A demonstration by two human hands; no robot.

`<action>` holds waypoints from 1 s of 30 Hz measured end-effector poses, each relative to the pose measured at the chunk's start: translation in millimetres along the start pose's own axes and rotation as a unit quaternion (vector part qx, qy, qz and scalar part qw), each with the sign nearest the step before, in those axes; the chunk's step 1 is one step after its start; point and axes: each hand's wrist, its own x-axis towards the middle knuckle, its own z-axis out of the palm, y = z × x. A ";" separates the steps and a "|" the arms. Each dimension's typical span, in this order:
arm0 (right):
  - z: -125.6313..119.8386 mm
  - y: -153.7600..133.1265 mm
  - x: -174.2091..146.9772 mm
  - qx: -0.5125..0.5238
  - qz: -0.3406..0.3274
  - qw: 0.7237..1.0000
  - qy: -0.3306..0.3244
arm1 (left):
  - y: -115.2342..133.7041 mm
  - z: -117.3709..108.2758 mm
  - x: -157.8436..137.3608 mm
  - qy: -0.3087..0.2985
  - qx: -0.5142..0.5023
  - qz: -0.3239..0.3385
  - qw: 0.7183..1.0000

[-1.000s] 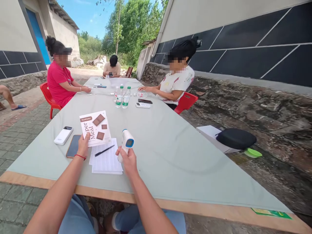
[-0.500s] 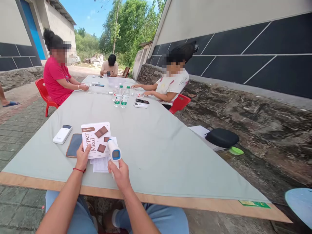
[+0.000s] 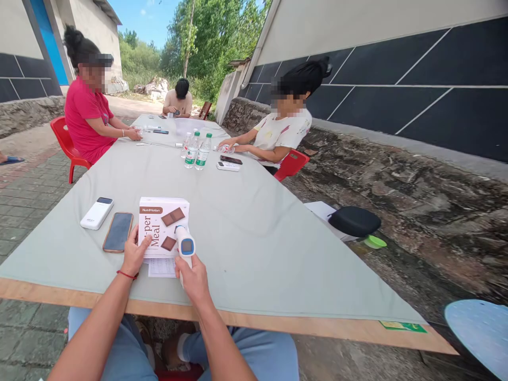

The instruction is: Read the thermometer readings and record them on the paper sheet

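Observation:
My left hand point(image 3: 136, 251), with a red cord at the wrist, grips the lower left edge of a white box point(image 3: 157, 246) printed with brown chocolate pieces and "NutriMotion". The box is held upright, its front facing me. In my right hand point(image 3: 193, 278) is a white and blue infrared thermometer point(image 3: 185, 244), fingers wrapped round its handle. Its small screen faces me, and its head overlaps the box's lower right part. Printed sheets point(image 3: 162, 268) lie under the box, partly hidden. Left of the box lies a smartphone point(image 3: 118, 233) in a brown case.
A white power bank point(image 3: 97, 213) lies left of the phone on the grey-covered table point(image 3: 262, 254). Farther off stand several water bottles point(image 3: 202, 152), near a dark phone point(image 3: 230, 160) and another white power bank point(image 3: 227, 166). Three people sit around the table. A black case point(image 3: 354, 221) is off its right side.
The box has shifted slightly right relative to the phone, uncovering more of it. The thermometer stays at the box's right side. My view has shifted a little.

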 end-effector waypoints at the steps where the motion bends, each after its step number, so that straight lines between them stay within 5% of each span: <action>1: -0.6 0.1 -0.5 0.002 0.003 1.000 0.001 | 0.6 0.3 -0.2 0.001 0.003 0.002 1.000; 11: -1.3 -6.0 -4.2 -0.001 0.007 1.000 0.007 | 0.7 1.4 -0.3 -0.007 -0.012 0.002 1.000; 21: -2.6 -29.6 -22.6 0.036 0.021 0.998 -0.053 | -9.5 0.0 2.2 0.003 -0.024 -0.011 1.000; 26: -18.4 -52.3 -44.0 0.034 -0.024 0.994 -0.097 | -10.8 -1.8 5.9 0.014 -0.036 -0.001 0.999; 30: -44.2 -63.5 -57.4 0.036 -0.031 0.994 -0.099 | -7.7 4.5 36.4 0.024 -0.082 0.005 0.996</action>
